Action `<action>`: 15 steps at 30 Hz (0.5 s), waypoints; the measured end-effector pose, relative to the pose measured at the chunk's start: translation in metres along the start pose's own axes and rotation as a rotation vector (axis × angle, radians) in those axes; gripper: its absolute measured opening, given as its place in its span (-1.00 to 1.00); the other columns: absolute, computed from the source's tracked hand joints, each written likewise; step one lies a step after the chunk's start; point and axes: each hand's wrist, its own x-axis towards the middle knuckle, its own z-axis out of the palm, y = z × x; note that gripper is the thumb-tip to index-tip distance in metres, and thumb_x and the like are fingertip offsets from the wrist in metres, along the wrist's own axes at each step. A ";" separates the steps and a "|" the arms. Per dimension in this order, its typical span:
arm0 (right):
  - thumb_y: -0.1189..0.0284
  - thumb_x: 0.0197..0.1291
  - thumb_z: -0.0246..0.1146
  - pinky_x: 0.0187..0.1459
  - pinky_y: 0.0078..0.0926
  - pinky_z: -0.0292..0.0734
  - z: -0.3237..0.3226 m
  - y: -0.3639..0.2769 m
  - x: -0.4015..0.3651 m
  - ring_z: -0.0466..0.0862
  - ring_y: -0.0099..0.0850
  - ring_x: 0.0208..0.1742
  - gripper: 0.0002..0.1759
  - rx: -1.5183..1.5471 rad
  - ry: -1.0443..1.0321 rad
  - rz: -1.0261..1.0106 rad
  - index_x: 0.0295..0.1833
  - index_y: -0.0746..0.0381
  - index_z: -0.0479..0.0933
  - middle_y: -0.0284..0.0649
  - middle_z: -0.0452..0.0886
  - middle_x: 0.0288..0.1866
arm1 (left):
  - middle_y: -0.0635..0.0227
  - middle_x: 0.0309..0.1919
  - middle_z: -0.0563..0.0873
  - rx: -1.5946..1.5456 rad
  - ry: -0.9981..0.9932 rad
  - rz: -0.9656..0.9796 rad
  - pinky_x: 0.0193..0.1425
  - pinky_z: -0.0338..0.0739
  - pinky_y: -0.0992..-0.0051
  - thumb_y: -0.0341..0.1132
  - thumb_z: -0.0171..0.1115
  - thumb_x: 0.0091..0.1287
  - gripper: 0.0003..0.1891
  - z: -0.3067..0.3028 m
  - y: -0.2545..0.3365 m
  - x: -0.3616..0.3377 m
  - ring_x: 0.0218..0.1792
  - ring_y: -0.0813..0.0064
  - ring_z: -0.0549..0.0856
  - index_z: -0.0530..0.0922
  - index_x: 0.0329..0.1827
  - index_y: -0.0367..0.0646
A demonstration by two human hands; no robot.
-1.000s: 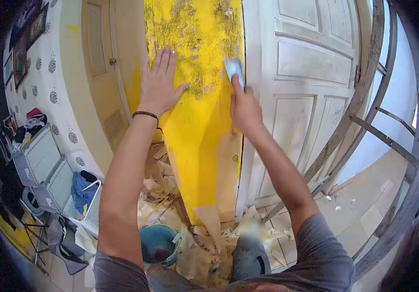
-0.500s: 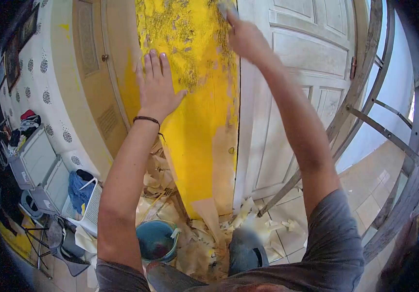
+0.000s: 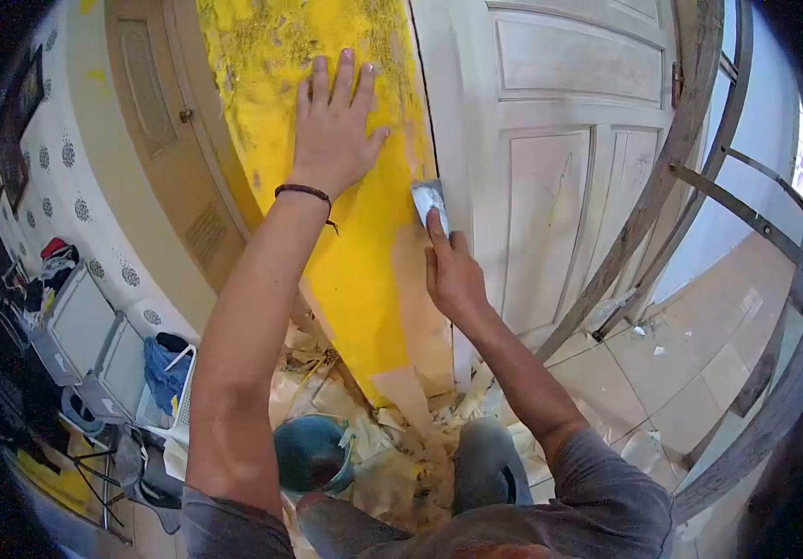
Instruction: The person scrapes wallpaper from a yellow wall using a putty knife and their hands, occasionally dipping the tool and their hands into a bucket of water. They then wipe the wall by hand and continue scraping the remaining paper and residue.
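My left hand (image 3: 338,130) lies flat with fingers spread on the yellow wall section (image 3: 350,270), whose upper part is blotched with dark specks and bare patches. A dark bracelet (image 3: 303,193) circles that wrist. In my right hand (image 3: 457,279) is a scraper (image 3: 429,200) with a flat metal blade, its handle hidden in my grip and the index finger stretched along it. The blade points up, at the right edge of the yellow surface beside the white door frame. Beige patches show lower down on the wall, below the blade.
A teal bucket (image 3: 313,454) stands between the wall and my legs, among torn peelings (image 3: 392,447) on the floor. At right, a wooden ladder (image 3: 625,247) leans before a white door (image 3: 550,186). Grey drawers (image 3: 84,326) and a laundry basket (image 3: 173,396) stand left.
My right hand has come down with the scraper from the top of the wall to about mid-height. My left hand stays flat on the wall; the view has shifted.
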 end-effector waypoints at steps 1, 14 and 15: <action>0.44 0.43 0.11 -0.22 0.07 0.57 -0.003 -0.003 0.015 0.59 0.15 -0.25 -0.28 0.003 0.007 0.001 0.65 0.04 0.09 0.07 0.46 -0.08 | 0.09 0.67 0.05 0.005 -0.001 -0.006 0.65 -0.07 -0.09 0.09 0.27 0.33 -0.10 0.001 0.003 0.004 0.65 -0.09 0.00 0.12 0.66 -0.08; 0.44 0.41 0.11 -0.04 0.00 0.59 -0.098 -0.057 0.204 0.66 0.16 -0.10 -0.40 0.162 0.349 -0.537 0.53 0.29 0.26 0.23 0.58 0.01 | 0.11 0.70 -0.10 -0.132 0.053 -0.007 0.66 -0.31 -0.14 0.26 0.25 0.28 0.05 0.024 0.004 -0.012 0.68 -0.07 -0.21 0.00 0.69 -0.10; 0.46 0.41 0.11 0.00 -0.02 0.58 -0.102 -0.054 0.209 0.67 0.13 -0.08 -0.41 0.247 0.399 -0.638 0.51 0.32 0.26 0.24 0.60 0.06 | 0.11 0.70 -0.11 -0.148 0.065 0.000 0.65 -0.34 -0.15 0.29 0.27 0.24 0.10 0.026 0.004 -0.013 0.68 -0.07 -0.23 -0.02 0.70 -0.09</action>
